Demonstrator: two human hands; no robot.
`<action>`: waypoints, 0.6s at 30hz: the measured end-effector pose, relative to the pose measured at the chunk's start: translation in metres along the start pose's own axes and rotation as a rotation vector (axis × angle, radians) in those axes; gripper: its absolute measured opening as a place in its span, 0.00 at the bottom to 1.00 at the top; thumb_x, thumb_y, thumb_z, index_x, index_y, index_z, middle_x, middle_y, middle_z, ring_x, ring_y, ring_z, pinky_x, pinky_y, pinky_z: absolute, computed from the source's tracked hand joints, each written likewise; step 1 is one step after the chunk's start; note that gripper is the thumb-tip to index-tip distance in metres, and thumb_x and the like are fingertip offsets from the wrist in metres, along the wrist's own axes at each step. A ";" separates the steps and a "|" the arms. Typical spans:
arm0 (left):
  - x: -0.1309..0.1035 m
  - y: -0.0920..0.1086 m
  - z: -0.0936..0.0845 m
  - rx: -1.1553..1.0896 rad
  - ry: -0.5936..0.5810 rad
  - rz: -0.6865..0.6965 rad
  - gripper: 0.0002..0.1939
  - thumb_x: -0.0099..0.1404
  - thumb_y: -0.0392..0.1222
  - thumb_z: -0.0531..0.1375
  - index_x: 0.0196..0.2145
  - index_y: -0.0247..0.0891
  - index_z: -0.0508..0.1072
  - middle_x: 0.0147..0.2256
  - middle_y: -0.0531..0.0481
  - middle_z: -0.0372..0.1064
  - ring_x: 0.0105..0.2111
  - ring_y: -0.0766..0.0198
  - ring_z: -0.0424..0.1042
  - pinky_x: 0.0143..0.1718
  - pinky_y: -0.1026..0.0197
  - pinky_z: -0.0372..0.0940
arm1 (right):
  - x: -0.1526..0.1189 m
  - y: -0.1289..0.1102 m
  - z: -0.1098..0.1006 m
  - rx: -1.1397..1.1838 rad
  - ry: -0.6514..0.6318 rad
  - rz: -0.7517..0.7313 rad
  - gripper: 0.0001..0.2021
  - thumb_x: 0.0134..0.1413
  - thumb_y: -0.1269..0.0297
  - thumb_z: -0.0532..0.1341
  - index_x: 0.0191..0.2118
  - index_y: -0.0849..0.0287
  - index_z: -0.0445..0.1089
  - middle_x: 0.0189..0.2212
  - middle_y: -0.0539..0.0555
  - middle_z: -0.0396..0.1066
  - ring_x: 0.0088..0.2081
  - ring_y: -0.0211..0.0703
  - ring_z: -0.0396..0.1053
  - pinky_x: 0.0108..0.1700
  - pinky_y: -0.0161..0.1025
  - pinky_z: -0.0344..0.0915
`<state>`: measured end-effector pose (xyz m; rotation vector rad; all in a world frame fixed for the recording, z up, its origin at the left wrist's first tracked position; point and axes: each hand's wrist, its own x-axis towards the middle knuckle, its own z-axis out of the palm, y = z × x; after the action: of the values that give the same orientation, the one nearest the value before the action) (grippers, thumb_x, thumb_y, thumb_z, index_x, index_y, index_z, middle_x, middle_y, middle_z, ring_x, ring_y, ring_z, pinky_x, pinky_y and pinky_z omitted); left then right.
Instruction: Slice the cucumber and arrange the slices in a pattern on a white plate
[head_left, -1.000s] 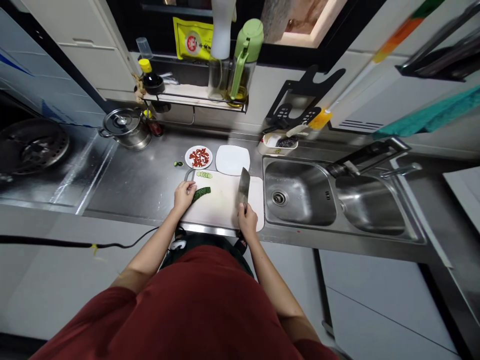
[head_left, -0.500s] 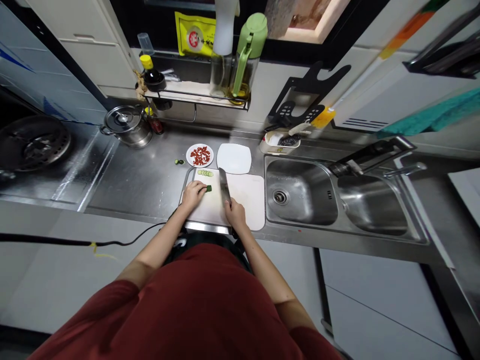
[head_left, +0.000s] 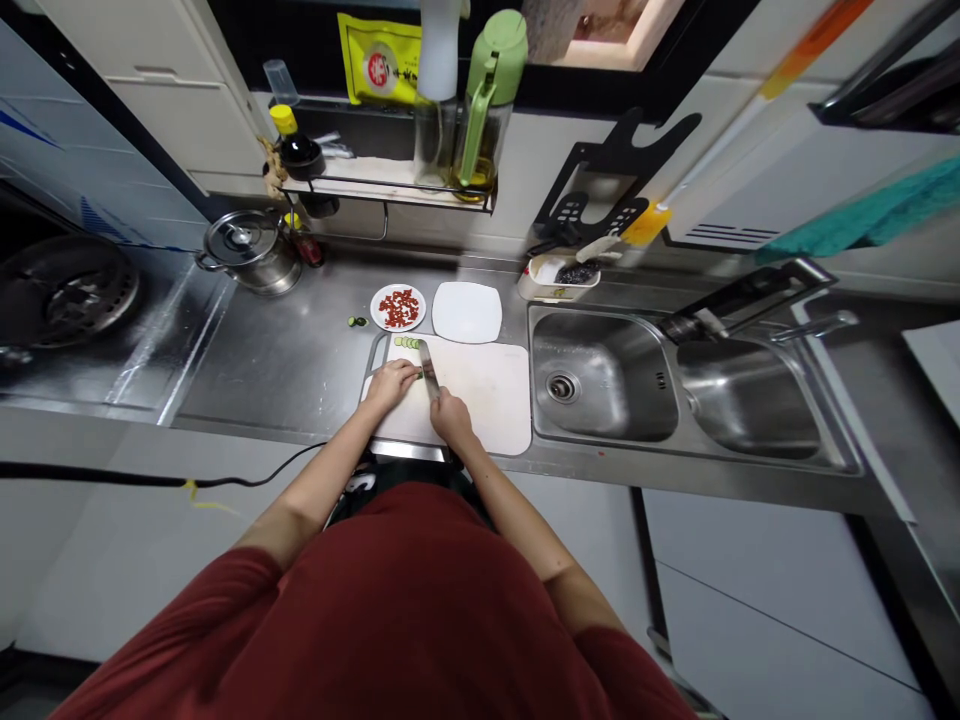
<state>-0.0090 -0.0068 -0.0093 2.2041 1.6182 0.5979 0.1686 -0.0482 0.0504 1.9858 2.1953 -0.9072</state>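
On the white cutting board point(head_left: 491, 400), my left hand point(head_left: 390, 384) is closed on a small green piece of cucumber point(head_left: 421, 375), mostly hidden by the fingers and the blade. My right hand point(head_left: 451, 416) grips the handle of a kitchen knife point(head_left: 428, 368), its blade pointing away from me and right beside the fingertips of my left hand. Several pale green cucumber slices point(head_left: 406, 342) lie in a row along the board's far left edge. Beyond the board stand a round white plate point(head_left: 376, 312) with chopped red pieces and a square white plate point(head_left: 466, 312).
Two cucumber ends point(head_left: 357, 322) lie on the steel counter point(head_left: 262, 370). A lidded steel pot point(head_left: 251, 255) stands at the back left. To the right is a double sink point(head_left: 600, 375) with a faucet. A shelf point(head_left: 390, 180) with bottles hangs above the counter.
My right hand has brought the knife to the left, up against the cucumber piece. My left hand has stayed on the piece, which is now mostly covered.
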 end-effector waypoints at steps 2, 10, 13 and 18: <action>0.000 0.000 0.000 0.023 0.002 0.013 0.14 0.69 0.43 0.53 0.45 0.44 0.77 0.43 0.49 0.73 0.43 0.60 0.70 0.47 0.59 0.65 | 0.000 -0.002 0.000 0.001 -0.011 0.004 0.13 0.64 0.68 0.46 0.49 0.64 0.63 0.39 0.61 0.74 0.42 0.50 0.72 0.42 0.39 0.62; 0.000 0.001 -0.001 0.025 0.007 0.037 0.14 0.69 0.43 0.53 0.44 0.42 0.77 0.42 0.48 0.73 0.42 0.60 0.70 0.46 0.58 0.66 | -0.002 -0.007 -0.003 0.011 -0.037 0.015 0.13 0.64 0.69 0.47 0.50 0.64 0.62 0.41 0.61 0.74 0.44 0.49 0.72 0.45 0.39 0.63; 0.000 0.001 -0.001 0.020 0.006 0.037 0.14 0.69 0.43 0.53 0.44 0.42 0.77 0.42 0.48 0.73 0.42 0.60 0.70 0.46 0.58 0.65 | -0.003 -0.010 -0.004 0.010 -0.048 0.019 0.13 0.64 0.69 0.47 0.50 0.65 0.62 0.41 0.62 0.74 0.44 0.49 0.72 0.45 0.39 0.63; 0.001 0.001 -0.001 -0.008 0.007 0.032 0.13 0.69 0.42 0.53 0.44 0.42 0.77 0.42 0.47 0.73 0.43 0.60 0.70 0.47 0.58 0.65 | -0.007 -0.011 -0.004 0.017 -0.069 0.023 0.13 0.63 0.70 0.47 0.49 0.66 0.63 0.41 0.63 0.74 0.44 0.50 0.73 0.44 0.39 0.63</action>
<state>-0.0087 -0.0061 -0.0082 2.2282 1.5843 0.6208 0.1616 -0.0523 0.0609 1.9516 2.1310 -0.9792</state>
